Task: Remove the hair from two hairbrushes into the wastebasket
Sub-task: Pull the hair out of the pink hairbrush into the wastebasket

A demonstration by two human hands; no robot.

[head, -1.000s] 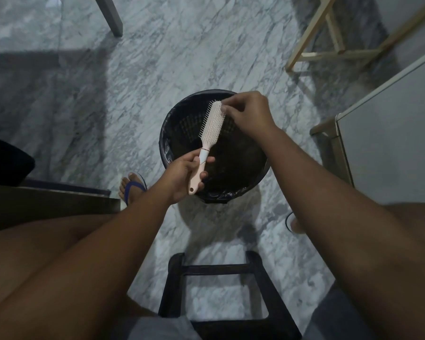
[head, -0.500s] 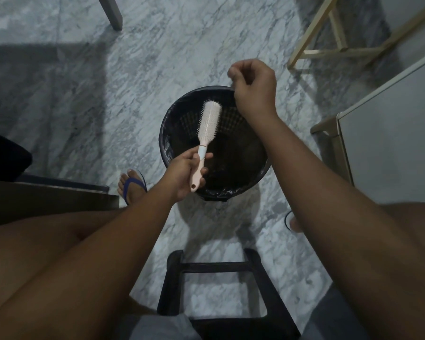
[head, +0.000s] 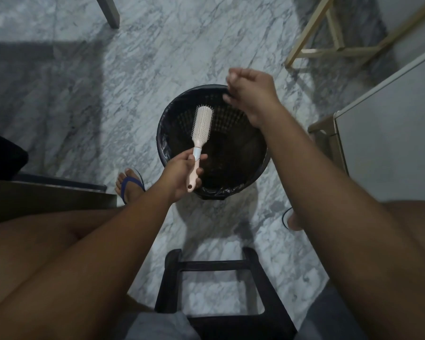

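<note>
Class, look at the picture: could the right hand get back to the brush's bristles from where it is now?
Probably yes. The right hand is raised over the wastebasket rim, apart from the hairbrush, whose bristles look uncovered; nothing lies between them.

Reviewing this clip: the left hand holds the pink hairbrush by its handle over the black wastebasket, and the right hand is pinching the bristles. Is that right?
Not quite. The head view shows the right hand off the bristles, raised near the far rim of the wastebasket, fingers curled and blurred. The rest holds: the left hand holds the pink hairbrush by its handle over the wastebasket.
</note>
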